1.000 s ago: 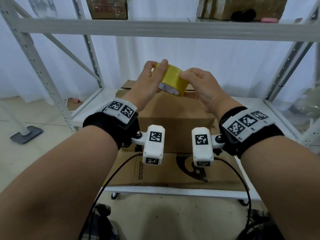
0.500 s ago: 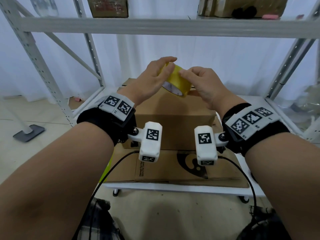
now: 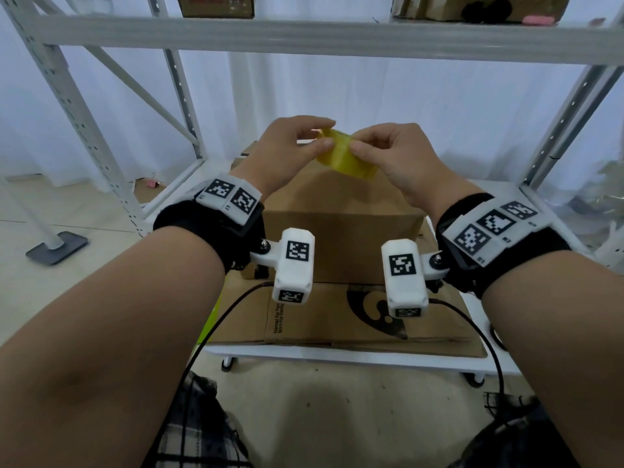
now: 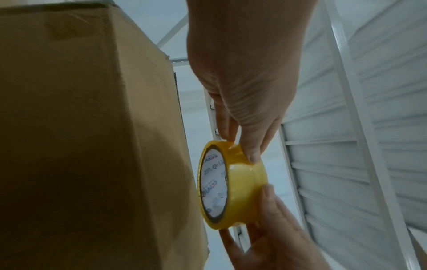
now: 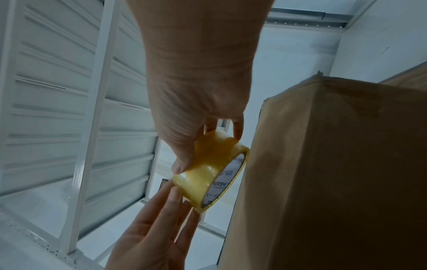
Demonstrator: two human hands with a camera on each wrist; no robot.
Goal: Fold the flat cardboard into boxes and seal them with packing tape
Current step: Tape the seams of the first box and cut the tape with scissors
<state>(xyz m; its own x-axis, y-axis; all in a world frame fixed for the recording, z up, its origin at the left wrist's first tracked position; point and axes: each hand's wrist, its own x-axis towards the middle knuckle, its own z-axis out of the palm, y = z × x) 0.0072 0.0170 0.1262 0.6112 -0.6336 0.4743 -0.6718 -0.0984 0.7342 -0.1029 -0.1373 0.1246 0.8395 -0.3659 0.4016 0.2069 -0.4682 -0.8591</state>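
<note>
Both hands hold a yellow roll of translucent packing tape (image 3: 344, 155) in the air above the folded brown cardboard box (image 3: 341, 231). The left hand (image 3: 287, 150) pinches the roll's rim between thumb and fingertips at its 9 o'clock side. The right hand (image 3: 395, 160) grips the roll's outer band from 3 o'clock, fingers curled round it. The box stands on a flat brown cardboard sheet with black print (image 3: 337, 319), which lies on the white metal rack's lower shelf (image 3: 337, 359). A grey floor stand base (image 3: 57, 246) sits at 9 o'clock.
</note>
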